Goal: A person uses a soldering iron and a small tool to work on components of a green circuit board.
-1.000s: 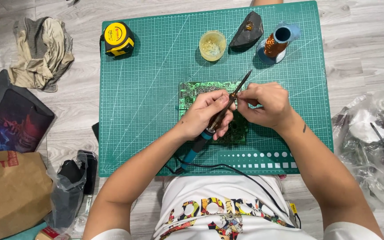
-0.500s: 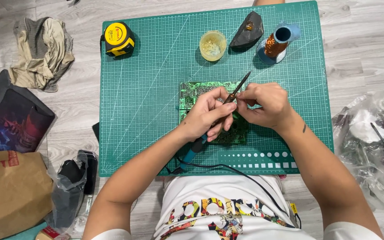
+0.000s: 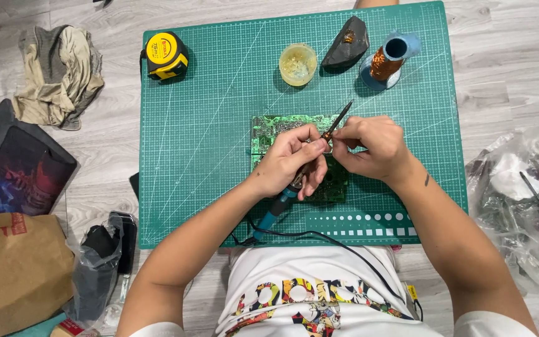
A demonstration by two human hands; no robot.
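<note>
1. Two hands meet over a green circuit board (image 3: 268,128) lying on the green cutting mat (image 3: 207,125).
2. Left hand (image 3: 289,163) is clamped on a blue-handled soldering iron (image 3: 282,201), tip angled up-right.
3. Right hand (image 3: 372,150) has its fingertips pinched together beside the iron's shaft.
4. Tape measure (image 3: 165,55), yellow cup (image 3: 297,63) and copper wire spool (image 3: 392,57) sit along the mat's far edge.

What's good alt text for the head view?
Left hand grips a blue-handled soldering iron over a green circuit board on a green cutting mat, right hand pinching near its tip. Tape measure, small yellow cup and copper wire spool sit beyond.
</note>
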